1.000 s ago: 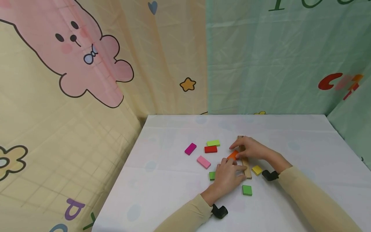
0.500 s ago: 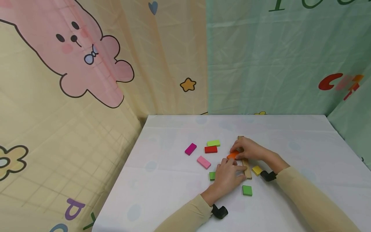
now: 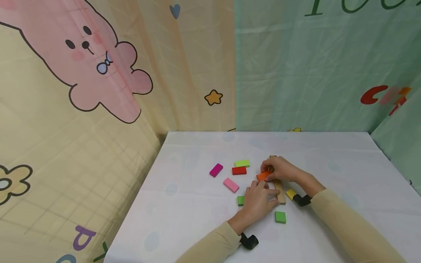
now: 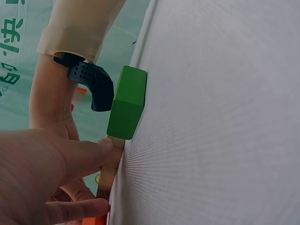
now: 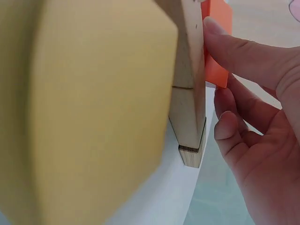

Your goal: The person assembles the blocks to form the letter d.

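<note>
A long, narrow wooden bar (image 3: pixel 280 196) lies on the table between the hands, partly covered by them. My right hand (image 3: pixel 286 170) pinches an orange block (image 3: pixel 262 176) between thumb and fingers, against the bar's left side. In the right wrist view the thumb presses one face of the orange block (image 5: pixel 216 61), right beside the bar (image 5: pixel 190 103). My left hand (image 3: pixel 258 201) touches the near part of the bar with extended thumb and finger. In the left wrist view a fingertip is by the orange block (image 4: pixel 95 220). Whether other left fingers touch that block is unclear.
Left of the hands lie magenta (image 3: pixel 216 170), pink (image 3: pixel 231 185), red (image 3: pixel 239 170) and lime (image 3: pixel 242 163) blocks. One green block (image 3: pixel 241 200) is partly behind the left hand, another green block (image 3: pixel 280 217) nearer. A yellow block (image 3: pixel 290 194) sits by the right wrist camera (image 3: pixel 301 200).
My right hand has drawn slightly left and its fingers have closed round the orange block, which has shifted slightly left and turned. The left hand has stayed in place on the bar.
</note>
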A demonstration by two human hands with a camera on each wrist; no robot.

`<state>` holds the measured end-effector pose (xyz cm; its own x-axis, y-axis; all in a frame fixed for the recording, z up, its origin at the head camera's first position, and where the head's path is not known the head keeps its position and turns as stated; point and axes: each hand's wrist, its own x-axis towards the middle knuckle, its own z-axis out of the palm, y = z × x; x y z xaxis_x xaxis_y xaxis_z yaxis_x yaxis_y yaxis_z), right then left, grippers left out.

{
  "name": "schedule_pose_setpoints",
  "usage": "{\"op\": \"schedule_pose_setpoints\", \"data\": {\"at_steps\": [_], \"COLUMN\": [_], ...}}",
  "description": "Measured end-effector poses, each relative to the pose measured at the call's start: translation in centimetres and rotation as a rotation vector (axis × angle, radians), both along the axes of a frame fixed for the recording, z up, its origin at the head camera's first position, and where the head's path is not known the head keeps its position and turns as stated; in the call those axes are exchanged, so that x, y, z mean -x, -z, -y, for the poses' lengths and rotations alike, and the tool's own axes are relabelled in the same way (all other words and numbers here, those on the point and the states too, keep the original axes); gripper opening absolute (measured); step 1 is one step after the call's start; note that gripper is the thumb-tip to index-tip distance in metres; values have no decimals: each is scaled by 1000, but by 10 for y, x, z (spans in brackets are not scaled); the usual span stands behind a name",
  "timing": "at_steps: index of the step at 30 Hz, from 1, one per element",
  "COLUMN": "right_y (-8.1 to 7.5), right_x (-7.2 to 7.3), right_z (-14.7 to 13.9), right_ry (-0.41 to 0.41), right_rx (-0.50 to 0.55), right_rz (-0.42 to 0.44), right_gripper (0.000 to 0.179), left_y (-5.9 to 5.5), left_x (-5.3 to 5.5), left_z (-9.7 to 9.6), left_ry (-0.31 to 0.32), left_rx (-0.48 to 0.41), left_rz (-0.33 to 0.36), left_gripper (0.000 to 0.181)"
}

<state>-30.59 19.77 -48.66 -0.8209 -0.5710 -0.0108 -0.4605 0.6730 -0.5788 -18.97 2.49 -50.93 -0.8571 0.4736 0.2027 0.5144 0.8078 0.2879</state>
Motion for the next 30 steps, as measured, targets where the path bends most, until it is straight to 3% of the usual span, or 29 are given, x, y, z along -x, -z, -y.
{"op": "schedule_pose_setpoints", "data": {"at_steps": [9, 19, 26, 30], "right_y": [-2, -4, -7, -8], "right_x": [-2, -3, -2, 0], "right_z": [3, 2, 1, 0], "right_ry": [-8, 12, 60, 46], "right_rx": [55, 58, 81, 84], "right_rz": [-48, -58, -64, -72], "right_gripper": [23, 43, 32, 42], "left_y": [1, 0, -1, -1], "left_x": [-1, -2, -3, -2], "left_z": [0, 1, 1, 1], "left_ry": [-5, -12, -11, -7], "left_rx": [-4, 1, -6, -13], "left_rz": [-11, -23, -13, -10], "left_gripper": [38, 39, 40, 40]}}
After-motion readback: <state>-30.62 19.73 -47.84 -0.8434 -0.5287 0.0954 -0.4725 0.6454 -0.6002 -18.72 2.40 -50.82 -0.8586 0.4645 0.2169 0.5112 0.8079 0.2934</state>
